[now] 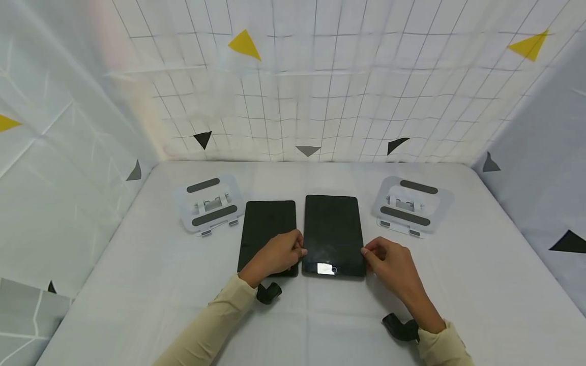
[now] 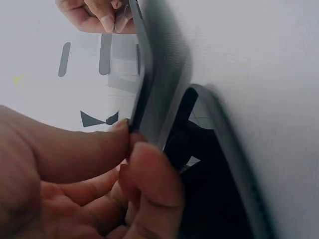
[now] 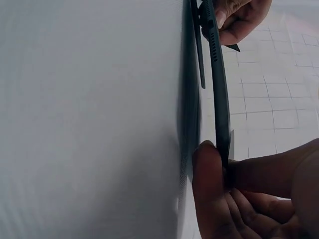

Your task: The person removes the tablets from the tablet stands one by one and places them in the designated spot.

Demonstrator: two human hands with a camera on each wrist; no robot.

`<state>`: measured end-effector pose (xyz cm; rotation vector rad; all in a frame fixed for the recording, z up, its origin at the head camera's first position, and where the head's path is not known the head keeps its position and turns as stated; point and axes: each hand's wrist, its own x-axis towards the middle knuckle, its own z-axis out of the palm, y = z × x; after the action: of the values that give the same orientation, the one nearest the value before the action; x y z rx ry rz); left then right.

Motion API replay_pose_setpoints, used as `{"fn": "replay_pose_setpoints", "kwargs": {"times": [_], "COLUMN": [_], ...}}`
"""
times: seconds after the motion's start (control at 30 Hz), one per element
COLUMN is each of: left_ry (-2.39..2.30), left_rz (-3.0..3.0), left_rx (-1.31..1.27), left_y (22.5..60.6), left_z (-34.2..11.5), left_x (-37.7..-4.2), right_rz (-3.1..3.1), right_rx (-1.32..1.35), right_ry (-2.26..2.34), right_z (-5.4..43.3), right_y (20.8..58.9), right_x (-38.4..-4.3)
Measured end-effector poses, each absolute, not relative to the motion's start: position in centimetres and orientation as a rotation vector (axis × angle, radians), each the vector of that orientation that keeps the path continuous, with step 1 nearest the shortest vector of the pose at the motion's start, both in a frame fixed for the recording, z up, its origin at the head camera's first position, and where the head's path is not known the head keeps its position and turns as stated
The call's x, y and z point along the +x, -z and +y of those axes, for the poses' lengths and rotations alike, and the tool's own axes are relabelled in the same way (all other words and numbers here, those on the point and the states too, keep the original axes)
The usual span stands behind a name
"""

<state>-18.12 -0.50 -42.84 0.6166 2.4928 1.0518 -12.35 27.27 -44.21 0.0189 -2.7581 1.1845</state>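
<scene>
Two black tablets lie side by side in the head view. My left hand (image 1: 280,252) pinches the left edge of the right tablet (image 1: 333,229) between thumb and fingers, reaching across the left tablet (image 1: 267,223). At the opposite edge, my right hand (image 1: 390,262) pinches the same tablet near its lower corner. Both wrist views show this tablet (image 2: 142,74) (image 3: 219,84) raised a little off the white surface. The left tablet (image 2: 204,209) stays below, partly hidden by my left hand and forearm.
Two translucent grey folding stands with dark pads lie behind the tablets, a left stand (image 1: 211,203) and a right stand (image 1: 412,206). A white cloth covers the table (image 1: 137,305). Behind it hangs a grid-lined white sheet (image 1: 293,81) with coloured triangles.
</scene>
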Motion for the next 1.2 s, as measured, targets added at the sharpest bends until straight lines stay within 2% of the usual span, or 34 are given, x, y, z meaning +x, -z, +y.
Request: {"fn": "replay_pose_setpoints", "kwargs": {"times": [1.2], "left_ry": [-0.676], "left_rz": [2.631], "left_rx": [0.723], "left_y": [43.14], "left_z": [0.51], "left_x": [-18.13], "right_rz": [-2.846], "right_rx": [-0.028], "right_ry": [-1.165], "right_z": [27.33], "right_y": [44.49], "right_x": [-12.87]}}
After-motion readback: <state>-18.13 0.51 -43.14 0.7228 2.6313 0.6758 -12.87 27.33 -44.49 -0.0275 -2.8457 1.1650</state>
